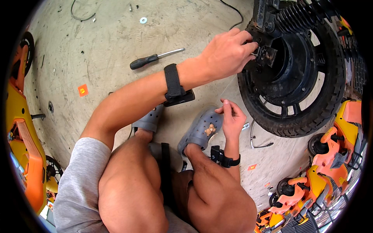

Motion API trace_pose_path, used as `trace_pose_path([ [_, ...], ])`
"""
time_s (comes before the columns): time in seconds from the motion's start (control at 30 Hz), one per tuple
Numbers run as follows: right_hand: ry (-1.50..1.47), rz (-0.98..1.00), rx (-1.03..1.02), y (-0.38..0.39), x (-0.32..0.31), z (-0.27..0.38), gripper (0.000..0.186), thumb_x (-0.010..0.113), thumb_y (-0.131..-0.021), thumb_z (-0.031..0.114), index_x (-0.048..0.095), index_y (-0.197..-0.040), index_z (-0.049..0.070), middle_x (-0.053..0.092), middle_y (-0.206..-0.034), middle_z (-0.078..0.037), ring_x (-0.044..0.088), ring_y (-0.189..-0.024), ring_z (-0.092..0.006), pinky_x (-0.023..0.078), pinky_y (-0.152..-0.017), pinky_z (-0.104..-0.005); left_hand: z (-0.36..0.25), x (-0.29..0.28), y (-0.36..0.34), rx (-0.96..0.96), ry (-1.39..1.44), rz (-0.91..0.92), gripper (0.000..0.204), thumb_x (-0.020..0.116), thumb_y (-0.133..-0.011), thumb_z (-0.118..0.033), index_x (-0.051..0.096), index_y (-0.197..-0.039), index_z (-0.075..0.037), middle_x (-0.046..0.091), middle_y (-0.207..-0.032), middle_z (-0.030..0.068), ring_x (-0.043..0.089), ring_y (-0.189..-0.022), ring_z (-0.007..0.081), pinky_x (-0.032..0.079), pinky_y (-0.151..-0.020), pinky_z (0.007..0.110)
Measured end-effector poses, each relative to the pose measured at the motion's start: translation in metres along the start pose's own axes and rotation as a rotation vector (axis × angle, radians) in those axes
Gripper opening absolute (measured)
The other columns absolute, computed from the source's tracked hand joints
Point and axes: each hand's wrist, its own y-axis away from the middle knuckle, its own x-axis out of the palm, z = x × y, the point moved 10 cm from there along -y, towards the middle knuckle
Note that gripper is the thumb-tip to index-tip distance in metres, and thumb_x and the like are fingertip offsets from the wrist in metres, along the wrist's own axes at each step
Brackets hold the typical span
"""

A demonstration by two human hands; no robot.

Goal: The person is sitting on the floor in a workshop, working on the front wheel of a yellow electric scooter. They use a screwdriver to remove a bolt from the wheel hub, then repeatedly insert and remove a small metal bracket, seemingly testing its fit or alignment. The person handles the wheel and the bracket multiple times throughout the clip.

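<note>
My left hand [233,50] is at the black bracket [268,54] by the hub of a large black wheel [291,122], its fingers curled onto a part I cannot make out. Lower, beside the tyre and over my grey clog [198,128], my right hand [232,116] pinches what looks like a thin, pale strand [229,88] rising toward the bracket. Above the wheel runs a coiled black shock absorber [295,19]. On the floor below my left wrist's level, to the left, lies a black-handled screwdriver [144,62].
Yellow and orange scooters line the left [21,151] and lower right [326,163] edges. On the concrete floor [101,46] lie a washer [143,20], cables [240,15], an orange tag [82,90] and a short hose [259,146] by the tyre.
</note>
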Motion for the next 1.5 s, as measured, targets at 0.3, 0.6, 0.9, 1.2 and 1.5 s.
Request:
trace_pose_path([
  [0.3,0.583,-0.877,-1.073,0.115,-0.125,0.097,0.038,0.068,-0.090,0.024,0.060,-0.116,-0.003,0.064,-0.103,-0.017,0.060,-0.088,-0.0263,0.049,-0.077,-0.0385,0.010,0.000,0.001,-0.048,0.068,0.010,0.026,0.078,-0.076,-0.015,0.071,-0.100,-0.007,0.065,-0.094,0.0069,0.064,-0.079,0.0255,0.053,-0.065,0.035],
  [0.6,0.166,-0.810,-0.752,0.033,-0.145,0.131,0.086,0.076,-0.084,0.023,0.027,-0.147,-0.008,0.039,-0.147,-0.022,0.043,-0.131,-0.0298,0.032,-0.112,-0.0414,0.021,0.002,-0.002,-0.137,0.223,-0.045,0.024,0.079,-0.076,-0.013,0.072,-0.097,-0.004,0.065,-0.090,0.0081,0.066,-0.072,0.0253,0.053,-0.064,0.034],
  [0.9,0.226,-0.875,-0.718,0.034,-0.134,0.146,0.080,0.073,-0.086,0.024,0.031,-0.145,-0.010,0.043,-0.143,-0.023,0.048,-0.126,-0.0284,0.036,-0.109,-0.0399,0.027,0.004,-0.001,-0.157,0.307,-0.075,0.021,0.078,-0.077,-0.008,0.070,-0.096,-0.001,0.064,-0.089,0.0105,0.067,-0.070,0.0244,0.054,-0.062,0.033],
  [1.2,0.210,-0.874,-0.713,0.031,-0.135,0.146,0.080,0.073,-0.086,0.027,0.032,-0.144,-0.011,0.046,-0.140,-0.024,0.052,-0.121,-0.0288,0.039,-0.106,-0.0402,0.008,0.004,-0.004,0.015,0.117,-0.037,0.023,0.075,-0.079,-0.006,0.066,-0.100,-0.001,0.064,-0.093,0.0107,0.065,-0.077,0.0289,0.054,-0.063,0.036],
  [1.5,0.160,-0.859,-0.739,0.032,-0.135,0.139,0.080,0.072,-0.086,0.025,0.031,-0.144,-0.011,0.044,-0.141,-0.025,0.049,-0.125,-0.0293,0.038,-0.107,-0.0411,0.016,0.001,-0.003,-0.006,0.264,-0.059,0.025,0.076,-0.078,-0.008,0.067,-0.100,-0.001,0.064,-0.094,0.0097,0.064,-0.076,0.0281,0.053,-0.064,0.035],
])
